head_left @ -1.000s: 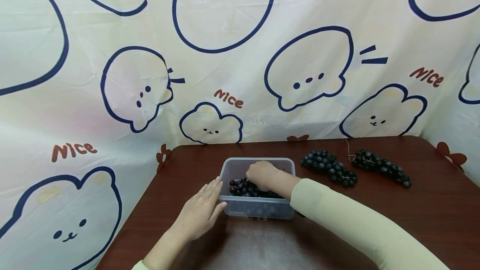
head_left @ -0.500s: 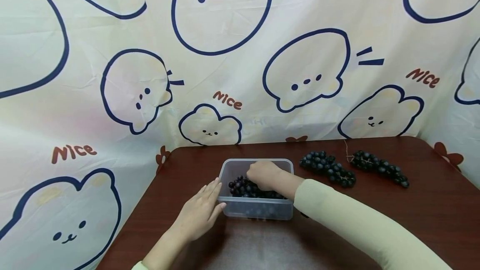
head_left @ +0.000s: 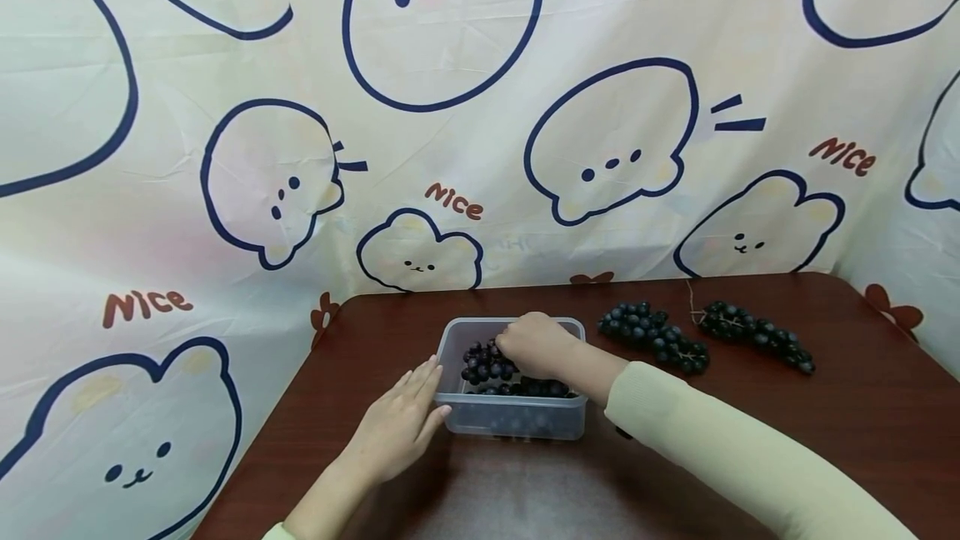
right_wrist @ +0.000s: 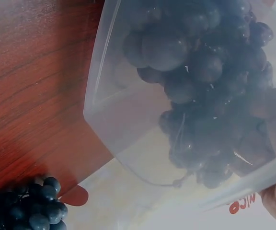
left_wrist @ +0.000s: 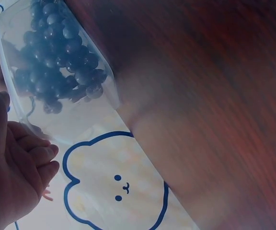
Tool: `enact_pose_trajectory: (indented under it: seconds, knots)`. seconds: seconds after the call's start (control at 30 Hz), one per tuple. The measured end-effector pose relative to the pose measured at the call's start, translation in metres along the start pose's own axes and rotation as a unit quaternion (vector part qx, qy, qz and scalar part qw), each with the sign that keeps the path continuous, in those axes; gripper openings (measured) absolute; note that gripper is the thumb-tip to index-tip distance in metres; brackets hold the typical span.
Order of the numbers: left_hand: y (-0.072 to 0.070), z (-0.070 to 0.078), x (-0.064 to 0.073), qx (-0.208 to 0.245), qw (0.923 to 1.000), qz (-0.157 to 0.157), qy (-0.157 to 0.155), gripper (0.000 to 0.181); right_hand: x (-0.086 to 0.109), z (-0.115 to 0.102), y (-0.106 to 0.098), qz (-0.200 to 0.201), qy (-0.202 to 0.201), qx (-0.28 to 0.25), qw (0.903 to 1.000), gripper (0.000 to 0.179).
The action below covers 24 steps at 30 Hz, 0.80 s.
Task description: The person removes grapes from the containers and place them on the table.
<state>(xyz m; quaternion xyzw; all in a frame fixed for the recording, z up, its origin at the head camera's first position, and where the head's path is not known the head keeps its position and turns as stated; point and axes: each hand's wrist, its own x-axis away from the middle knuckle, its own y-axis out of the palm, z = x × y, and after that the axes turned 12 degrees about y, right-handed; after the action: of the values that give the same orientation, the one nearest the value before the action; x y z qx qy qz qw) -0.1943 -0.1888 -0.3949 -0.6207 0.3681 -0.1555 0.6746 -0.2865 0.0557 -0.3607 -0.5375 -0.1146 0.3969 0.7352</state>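
Observation:
A clear plastic box [head_left: 517, 419] on the table holds dark grapes. Inside it, my right hand [head_left: 540, 346] grips a bunch of grapes [head_left: 486, 362] that hangs a little above other grapes [head_left: 528, 388] at the bottom. The fingertips are hidden behind the hand and fruit. My left hand [head_left: 400, 423] rests against the box's left side, fingers straight and thumb near the front rim. Seen through the cloudy wall in the left wrist view, the grapes [left_wrist: 56, 52] sit beyond my left hand [left_wrist: 18, 167]. The right wrist view shows grapes [right_wrist: 200, 81] blurred by the plastic.
To the right of the box lie two more bunches of dark grapes, one nearer [head_left: 652, 336] and one farther right [head_left: 757, 333] with a thin stem. The brown wooden table [head_left: 847, 432] ends at a cartoon-printed cloth [head_left: 510, 148] behind.
My right hand has risen slightly and shifted right, raising the grape bunch off the other grapes in the box. The left hand has kept its place against the box.

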Motion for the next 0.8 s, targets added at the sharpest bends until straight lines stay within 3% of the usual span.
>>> enact_pose_trajectory:
  seconds: [0.23, 0.5, 0.8]
  knots:
    - [0.000, 0.000, 0.000, 0.009, 1.0000, 0.000, -0.001, 0.057, 0.004, 0.006, 0.000, 0.092, -0.012, 0.003, 0.9956, 0.006]
    - [0.000, 0.000, 0.000, 0.005, 1.0000, 0.004, 0.000, 0.056, 0.012, 0.010, -0.006, 0.153, 0.004, -0.008, 0.9881, 0.025]
    - [0.000, 0.000, 0.000, 0.001, 1.0000, 0.006, 0.007, 0.056, 0.020, 0.013, -0.004, 0.262, 0.008, -0.051, 0.9636, 0.031]
